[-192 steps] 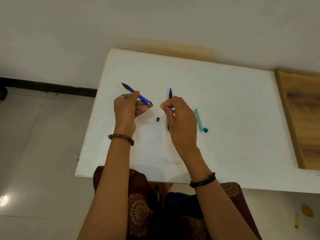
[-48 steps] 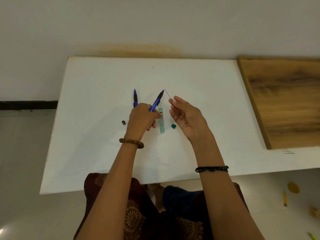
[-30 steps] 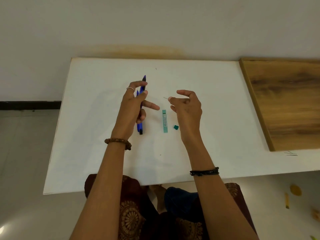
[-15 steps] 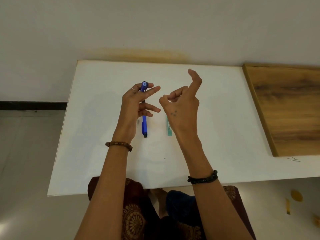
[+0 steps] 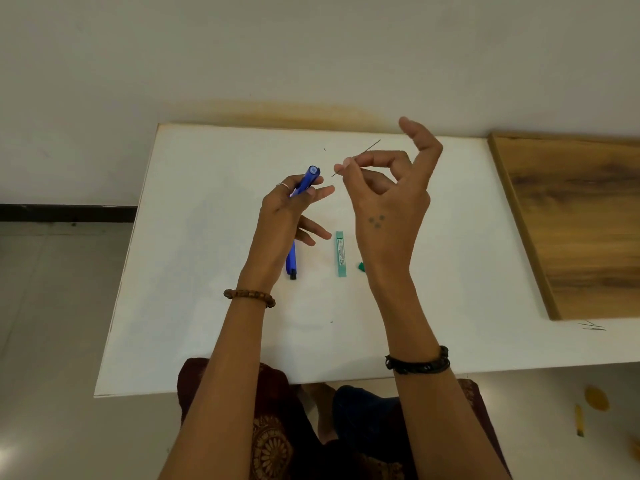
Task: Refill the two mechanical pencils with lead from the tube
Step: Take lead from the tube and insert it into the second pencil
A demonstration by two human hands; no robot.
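The right hand (image 5: 388,199) pinches a thin pencil lead (image 5: 356,157) between thumb and forefinger. Its lower tip slants toward the open end of a blue mechanical pencil (image 5: 309,178), just left, gripped nearly upright by the left hand (image 5: 287,209).

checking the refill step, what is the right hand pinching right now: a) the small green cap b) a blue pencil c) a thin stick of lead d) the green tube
c: the right hand pinches a thin lead between thumb and forefinger, while the green tube and its cap lie on the table and the left hand holds a blue pencil.
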